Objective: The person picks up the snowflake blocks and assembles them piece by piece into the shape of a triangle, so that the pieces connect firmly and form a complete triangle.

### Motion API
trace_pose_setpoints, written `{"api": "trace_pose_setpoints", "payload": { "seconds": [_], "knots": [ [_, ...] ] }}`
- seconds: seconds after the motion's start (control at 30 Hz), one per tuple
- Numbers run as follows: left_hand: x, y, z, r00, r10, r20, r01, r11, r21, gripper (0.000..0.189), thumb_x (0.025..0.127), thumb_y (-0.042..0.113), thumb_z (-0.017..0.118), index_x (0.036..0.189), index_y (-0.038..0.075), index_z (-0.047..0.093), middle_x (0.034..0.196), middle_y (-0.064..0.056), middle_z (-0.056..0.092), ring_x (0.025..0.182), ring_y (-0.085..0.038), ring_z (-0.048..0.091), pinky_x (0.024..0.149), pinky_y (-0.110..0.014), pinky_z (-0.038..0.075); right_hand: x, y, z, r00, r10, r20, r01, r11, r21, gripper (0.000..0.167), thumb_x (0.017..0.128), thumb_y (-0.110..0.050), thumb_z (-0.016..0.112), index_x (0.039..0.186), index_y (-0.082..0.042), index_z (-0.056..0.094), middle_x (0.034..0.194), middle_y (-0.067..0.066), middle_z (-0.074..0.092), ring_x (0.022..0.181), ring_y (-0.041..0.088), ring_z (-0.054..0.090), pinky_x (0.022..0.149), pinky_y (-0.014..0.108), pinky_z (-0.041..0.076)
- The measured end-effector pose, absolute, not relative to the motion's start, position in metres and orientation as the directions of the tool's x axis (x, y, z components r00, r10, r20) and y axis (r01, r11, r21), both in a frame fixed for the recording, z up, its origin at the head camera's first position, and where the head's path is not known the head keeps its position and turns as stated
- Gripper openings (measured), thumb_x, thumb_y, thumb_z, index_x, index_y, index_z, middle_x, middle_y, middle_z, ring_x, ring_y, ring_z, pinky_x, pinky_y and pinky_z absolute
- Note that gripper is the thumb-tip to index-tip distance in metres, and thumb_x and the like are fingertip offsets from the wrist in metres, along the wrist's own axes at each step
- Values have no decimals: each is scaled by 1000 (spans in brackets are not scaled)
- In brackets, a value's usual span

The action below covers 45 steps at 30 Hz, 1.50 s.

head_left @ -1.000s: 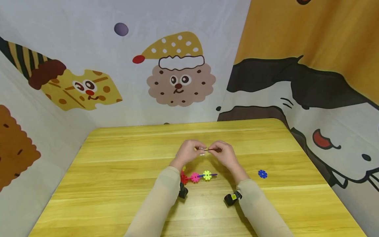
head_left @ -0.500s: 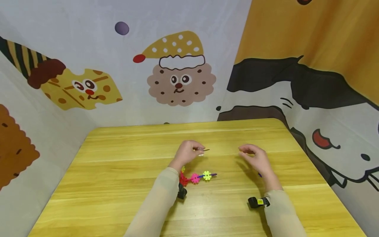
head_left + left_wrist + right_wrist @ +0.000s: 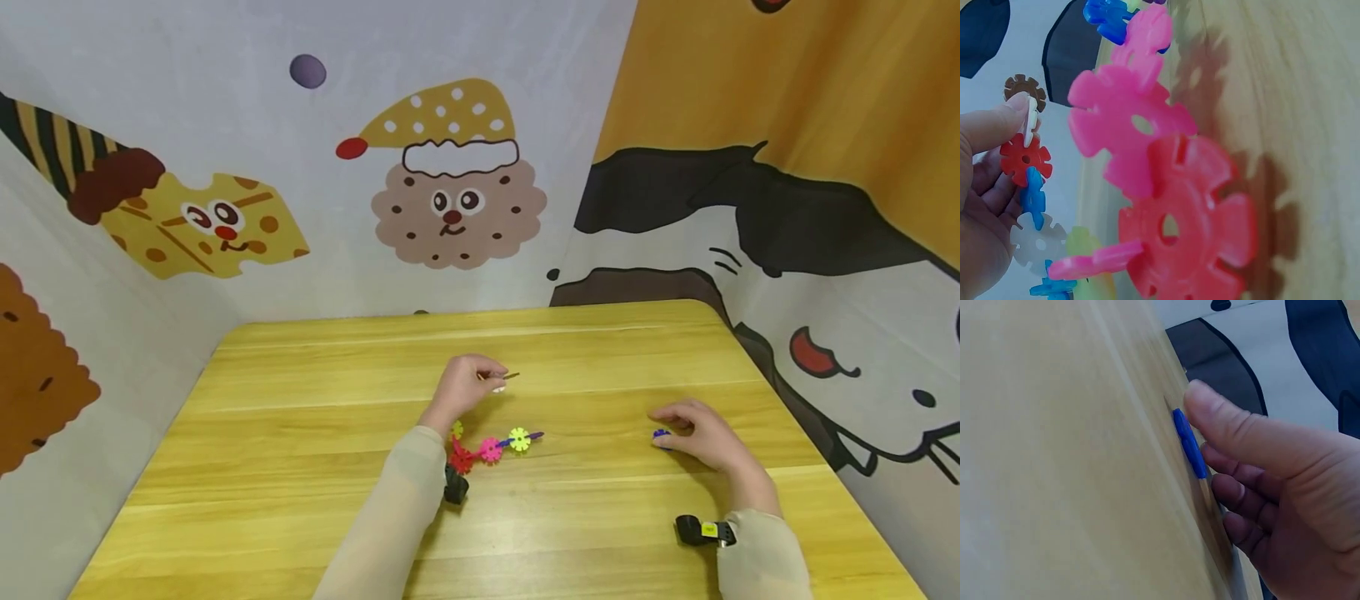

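My left hand [image 3: 465,392] pinches a white notched disc [image 3: 1031,122] between thumb and fingers, over the table. A brown disc [image 3: 1025,87] is slotted onto its far side. Below it, a red disc [image 3: 1017,161], a blue disc [image 3: 1034,199] and a pale translucent disc [image 3: 1038,240] run down along the palm. My right hand [image 3: 705,435] is low at the right, thumb and fingertips right by a flat blue disc [image 3: 1189,444] on the table. The thumb overlaps part of that disc in the head view.
Linked pink, red, blue and yellow discs, with a yellow disc [image 3: 520,439] near one end, lie on the wooden table [image 3: 300,467] beside my left wrist. A cartoon-printed curtain [image 3: 420,50] hangs behind the table.
My right hand has let go of the brown disc and moved right and nearer, down to the blue disc. My left hand still holds its discs and has shifted slightly left.
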State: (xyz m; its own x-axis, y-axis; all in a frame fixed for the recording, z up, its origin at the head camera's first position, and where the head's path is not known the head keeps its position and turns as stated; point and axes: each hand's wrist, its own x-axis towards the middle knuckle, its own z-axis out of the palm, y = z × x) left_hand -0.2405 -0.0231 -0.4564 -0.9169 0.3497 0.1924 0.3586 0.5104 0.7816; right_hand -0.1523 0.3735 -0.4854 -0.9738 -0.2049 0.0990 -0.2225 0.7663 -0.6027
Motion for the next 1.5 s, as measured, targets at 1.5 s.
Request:
{"api": "trace_pose_setpoints", "payload": {
  "seconds": [1.5],
  "knots": [
    [-237,-29,-462,-904,335,264,402,463,790,10,87,8,77,96,9,80,92,-2,72,78,-13,61,65,-25,53,-159,382,-491,-977,-198,74,-195,707,-679,21,85,-12,79,100,-11,64,83,0,54,70,12,47,62,26,41]
  ]
}}
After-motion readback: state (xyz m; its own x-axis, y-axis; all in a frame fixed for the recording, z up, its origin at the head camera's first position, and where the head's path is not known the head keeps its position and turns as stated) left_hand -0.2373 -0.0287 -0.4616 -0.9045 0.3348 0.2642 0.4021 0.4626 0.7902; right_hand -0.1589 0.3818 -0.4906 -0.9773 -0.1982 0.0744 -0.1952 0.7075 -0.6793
